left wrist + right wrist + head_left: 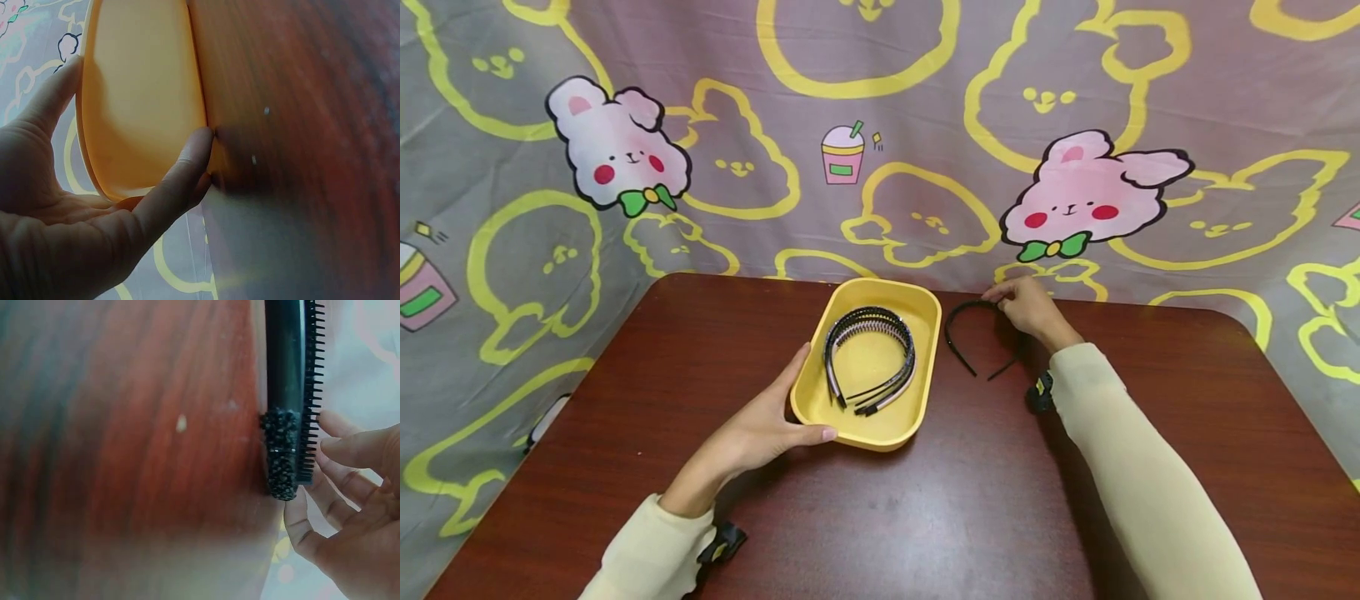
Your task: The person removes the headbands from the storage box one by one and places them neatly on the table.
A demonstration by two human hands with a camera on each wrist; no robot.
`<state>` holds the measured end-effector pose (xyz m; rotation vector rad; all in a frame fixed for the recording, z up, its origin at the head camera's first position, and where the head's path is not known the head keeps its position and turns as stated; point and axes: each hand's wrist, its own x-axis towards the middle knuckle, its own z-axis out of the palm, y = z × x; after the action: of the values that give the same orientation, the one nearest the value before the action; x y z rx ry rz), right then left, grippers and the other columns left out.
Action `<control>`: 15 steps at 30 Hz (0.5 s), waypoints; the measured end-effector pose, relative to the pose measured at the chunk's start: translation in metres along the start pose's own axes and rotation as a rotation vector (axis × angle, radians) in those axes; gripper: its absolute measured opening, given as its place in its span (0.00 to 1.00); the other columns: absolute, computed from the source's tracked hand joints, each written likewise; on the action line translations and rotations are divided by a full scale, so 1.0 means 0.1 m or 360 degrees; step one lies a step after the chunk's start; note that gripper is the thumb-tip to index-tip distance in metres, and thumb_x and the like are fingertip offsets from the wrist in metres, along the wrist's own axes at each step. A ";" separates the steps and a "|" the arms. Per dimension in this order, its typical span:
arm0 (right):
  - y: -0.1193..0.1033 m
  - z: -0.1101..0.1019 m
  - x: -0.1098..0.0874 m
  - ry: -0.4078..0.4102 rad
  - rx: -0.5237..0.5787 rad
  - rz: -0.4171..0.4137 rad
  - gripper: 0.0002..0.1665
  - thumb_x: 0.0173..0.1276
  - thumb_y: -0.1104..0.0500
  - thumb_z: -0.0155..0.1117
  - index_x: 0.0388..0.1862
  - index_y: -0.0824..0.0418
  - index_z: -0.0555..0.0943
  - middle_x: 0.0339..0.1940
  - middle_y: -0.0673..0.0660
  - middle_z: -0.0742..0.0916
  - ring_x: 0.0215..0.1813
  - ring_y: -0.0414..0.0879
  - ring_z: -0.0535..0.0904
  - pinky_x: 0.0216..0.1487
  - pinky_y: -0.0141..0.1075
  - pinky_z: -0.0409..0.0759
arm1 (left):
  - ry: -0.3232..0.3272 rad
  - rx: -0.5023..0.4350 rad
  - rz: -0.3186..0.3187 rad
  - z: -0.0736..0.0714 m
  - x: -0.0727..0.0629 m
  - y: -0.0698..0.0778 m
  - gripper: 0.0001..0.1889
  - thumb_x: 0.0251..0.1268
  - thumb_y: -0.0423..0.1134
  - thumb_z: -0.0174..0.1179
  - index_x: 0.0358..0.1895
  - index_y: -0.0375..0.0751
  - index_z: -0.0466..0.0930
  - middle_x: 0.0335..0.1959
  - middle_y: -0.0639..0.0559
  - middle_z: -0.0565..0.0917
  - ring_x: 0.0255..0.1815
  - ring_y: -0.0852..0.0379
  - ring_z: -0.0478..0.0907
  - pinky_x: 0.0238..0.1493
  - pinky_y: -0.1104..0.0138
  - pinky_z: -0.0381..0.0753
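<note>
Your left forearm rises from the lower left, angled inward; the left wrist is nearly straight, and your left hand grips, thumb spread wide from the fingers. Your right forearm, extended farther forward, slants leftward from the lower right; your right hand pinches with bent fingers, its back upward.

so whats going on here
A person's left hand is gripping a yellow tray with several headbands lying inside it. To the right of the tray, the fingers of the right hand are at a black headband that is outside the tray. Whether that one is firmly gripped or raised off the table is hard to tell.
</note>
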<state>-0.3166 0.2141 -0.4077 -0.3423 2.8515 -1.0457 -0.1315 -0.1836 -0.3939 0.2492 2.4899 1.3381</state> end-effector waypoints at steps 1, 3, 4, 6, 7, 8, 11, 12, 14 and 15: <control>-0.01 -0.01 -0.01 -0.0002 0.0003 0.0002 0.19 0.75 0.75 0.51 0.55 0.72 0.87 0.55 0.72 0.87 0.61 0.64 0.80 0.65 0.56 0.76 | 0.0000 -0.0001 0.0000 0.00 0.00 0.00 0.66 0.57 0.49 0.79 0.88 0.52 0.34 0.88 0.45 0.46 0.87 0.42 0.47 0.85 0.42 0.47; -0.02 -0.03 -0.02 0.0004 0.0003 -0.0005 0.19 0.76 0.74 0.51 0.56 0.73 0.86 0.56 0.73 0.87 0.61 0.64 0.81 0.65 0.55 0.76 | 0.0000 -0.0002 -0.0001 0.00 0.00 0.00 0.66 0.57 0.49 0.79 0.88 0.52 0.34 0.88 0.45 0.46 0.87 0.42 0.47 0.85 0.42 0.47; -0.03 -0.04 -0.03 0.0012 -0.0001 -0.0014 0.18 0.76 0.73 0.52 0.56 0.73 0.85 0.56 0.73 0.86 0.60 0.64 0.81 0.64 0.55 0.76 | -0.0001 -0.0005 -0.0003 0.00 0.00 0.00 0.67 0.57 0.49 0.79 0.88 0.52 0.34 0.88 0.44 0.46 0.87 0.42 0.47 0.85 0.42 0.47; -0.06 -0.06 -0.04 0.0036 -0.0011 -0.0044 0.18 0.76 0.73 0.52 0.56 0.74 0.85 0.57 0.73 0.86 0.59 0.64 0.82 0.63 0.54 0.77 | -0.0002 -0.0013 -0.0006 0.00 0.00 0.00 0.67 0.57 0.48 0.80 0.88 0.52 0.34 0.88 0.44 0.46 0.87 0.42 0.47 0.85 0.42 0.47; -0.07 -0.07 -0.05 0.0053 -0.0020 -0.0065 0.17 0.76 0.73 0.53 0.56 0.74 0.85 0.57 0.73 0.86 0.58 0.64 0.82 0.61 0.53 0.77 | -0.0003 -0.0017 -0.0009 0.00 0.00 0.00 0.67 0.57 0.48 0.80 0.88 0.52 0.34 0.88 0.44 0.46 0.87 0.42 0.47 0.85 0.42 0.47; -0.09 -0.08 -0.05 0.0068 -0.0017 -0.0085 0.17 0.75 0.73 0.54 0.56 0.74 0.85 0.57 0.72 0.86 0.57 0.64 0.83 0.60 0.52 0.78 | -0.0004 -0.0022 -0.0011 0.00 0.00 0.01 0.67 0.56 0.48 0.80 0.88 0.52 0.34 0.88 0.44 0.46 0.87 0.42 0.46 0.85 0.42 0.47; -0.16 -0.10 -0.08 0.0110 -0.0014 -0.0160 0.16 0.75 0.72 0.56 0.55 0.74 0.86 0.56 0.72 0.86 0.55 0.64 0.84 0.57 0.51 0.80 | -0.0007 -0.0035 -0.0015 0.00 0.00 0.01 0.67 0.56 0.48 0.80 0.88 0.52 0.34 0.88 0.44 0.46 0.87 0.42 0.46 0.85 0.42 0.46; -0.19 -0.11 -0.09 0.0118 -0.0018 -0.0180 0.15 0.74 0.72 0.57 0.55 0.74 0.86 0.55 0.72 0.86 0.55 0.64 0.84 0.57 0.52 0.80 | -0.0008 -0.0037 -0.0017 0.00 0.00 0.01 0.67 0.56 0.48 0.80 0.88 0.52 0.34 0.88 0.44 0.46 0.87 0.42 0.46 0.85 0.42 0.46; -0.26 -0.13 -0.12 0.0120 -0.0013 -0.0195 0.15 0.75 0.70 0.59 0.56 0.73 0.86 0.55 0.71 0.87 0.54 0.64 0.85 0.57 0.53 0.81 | -0.0010 -0.0039 -0.0021 -0.01 -0.01 0.02 0.67 0.57 0.48 0.80 0.88 0.52 0.34 0.88 0.44 0.46 0.87 0.42 0.46 0.85 0.42 0.46; -0.30 -0.14 -0.14 0.0118 -0.0019 -0.0208 0.16 0.75 0.70 0.60 0.57 0.73 0.85 0.55 0.71 0.87 0.54 0.65 0.85 0.58 0.54 0.81 | -0.0011 -0.0039 -0.0021 -0.01 -0.01 0.02 0.67 0.57 0.48 0.80 0.88 0.53 0.34 0.88 0.44 0.46 0.87 0.42 0.46 0.85 0.42 0.46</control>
<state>-0.3002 0.2042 -0.3779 -0.5081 2.9367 -1.0851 -0.1311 -0.1832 -0.3918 0.2313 2.4634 1.3592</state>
